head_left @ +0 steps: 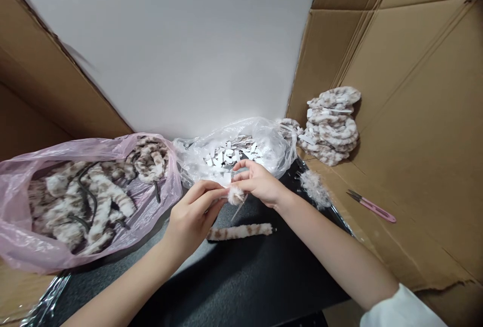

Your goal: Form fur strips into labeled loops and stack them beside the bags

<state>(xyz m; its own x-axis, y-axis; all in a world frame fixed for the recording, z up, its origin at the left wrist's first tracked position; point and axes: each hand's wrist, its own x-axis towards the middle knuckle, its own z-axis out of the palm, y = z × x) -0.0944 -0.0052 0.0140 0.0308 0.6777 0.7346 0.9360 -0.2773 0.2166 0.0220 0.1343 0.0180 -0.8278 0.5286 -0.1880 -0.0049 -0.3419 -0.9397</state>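
Note:
My left hand is closed on one end of a fluffy white-and-brown piece above the black table. Close by on the right, my right hand has its thumb and fingers at the same piece, pinching at a small white tag; the exact grip is partly hidden. A thin pale strip hangs under the fluffy end. Below my hands, a spotted furry strip lies on the black table.
A pink bag of furry strips and dark cords lies left. Behind my hands sits a clear bag with white tags. Stacked furry loops, fluff and pink-handled snips rest on cardboard at right.

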